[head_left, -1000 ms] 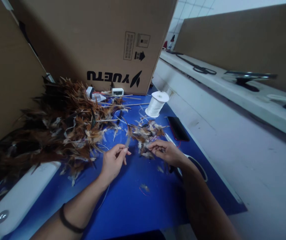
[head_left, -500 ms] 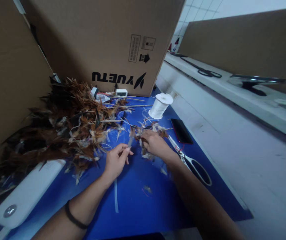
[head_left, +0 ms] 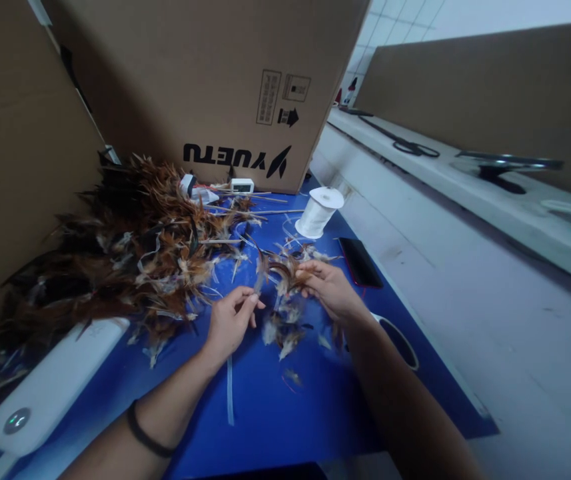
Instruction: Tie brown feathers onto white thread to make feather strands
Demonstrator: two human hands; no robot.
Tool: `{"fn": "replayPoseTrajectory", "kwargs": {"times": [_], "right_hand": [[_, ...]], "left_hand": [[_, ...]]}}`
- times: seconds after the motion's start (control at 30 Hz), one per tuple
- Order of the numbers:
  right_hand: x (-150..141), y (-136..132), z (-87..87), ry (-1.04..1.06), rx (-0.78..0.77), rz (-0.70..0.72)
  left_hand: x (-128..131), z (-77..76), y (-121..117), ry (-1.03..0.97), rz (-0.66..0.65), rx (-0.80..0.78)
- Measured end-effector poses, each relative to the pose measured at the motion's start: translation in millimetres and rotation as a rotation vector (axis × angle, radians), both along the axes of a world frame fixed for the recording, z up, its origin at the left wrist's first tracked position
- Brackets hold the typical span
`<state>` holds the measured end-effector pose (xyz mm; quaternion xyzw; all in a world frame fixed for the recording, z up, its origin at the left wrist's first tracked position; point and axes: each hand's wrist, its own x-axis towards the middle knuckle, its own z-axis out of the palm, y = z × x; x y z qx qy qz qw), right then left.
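A thin brown-and-grey feather (head_left: pixel 260 275) stands upright from the pinched thumb and forefinger of my left hand (head_left: pixel 232 321), over the blue tabletop. Opposite it, my right hand (head_left: pixel 332 291) is closed on brown feathers (head_left: pixel 304 275) at the small heap in the middle. How many its fingers hold I cannot tell. Loose fluffy feathers (head_left: pixel 289 337) are scattered just below and between the two hands. To the left spreads a large pile of brown and black feathers (head_left: pixel 165 267), some with white ribbon strips among them.
A white ribbon spool (head_left: pixel 316 217) and a dark phone (head_left: pixel 361 262) stand and lie at the right. My right forearm partly covers the scissors (head_left: pixel 405 347). A white device (head_left: pixel 55 387) lies front left. A large carton (head_left: pixel 190 80) rises behind; thin sticks (head_left: pixel 285 212) lie before it.
My right hand has drawn back slightly to the right from the heap with feathers between its fingers. More loose feathers are spread below it. My left hand has barely moved.
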<state>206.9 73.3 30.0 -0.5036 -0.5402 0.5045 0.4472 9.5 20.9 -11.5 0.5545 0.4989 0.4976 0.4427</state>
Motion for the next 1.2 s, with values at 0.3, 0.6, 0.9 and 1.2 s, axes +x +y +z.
{"fn": "replayPoseTrajectory", "kwargs": {"times": [0.3, 0.6, 0.9, 1.2], "right_hand": [[-8, -10, -5.2, 0.350, -0.200, -0.015], [-17, -14, -7.7, 0.305, -0.187, 0.009], [-20, -18, -6.6, 0.275, -0.162, -0.002], [-3, -12, -14.0, -0.178, 0.085, -0.053]], "left_hand": [[1, 7.0, 0, -0.195, -0.065, -0.127], [5, 10.7, -4, -0.299, -0.178, -0.253], [4, 10.3, -3, -0.321, -0.191, -0.291], [0, 11.1, 0, -0.362, -0.076, -0.242]]}}
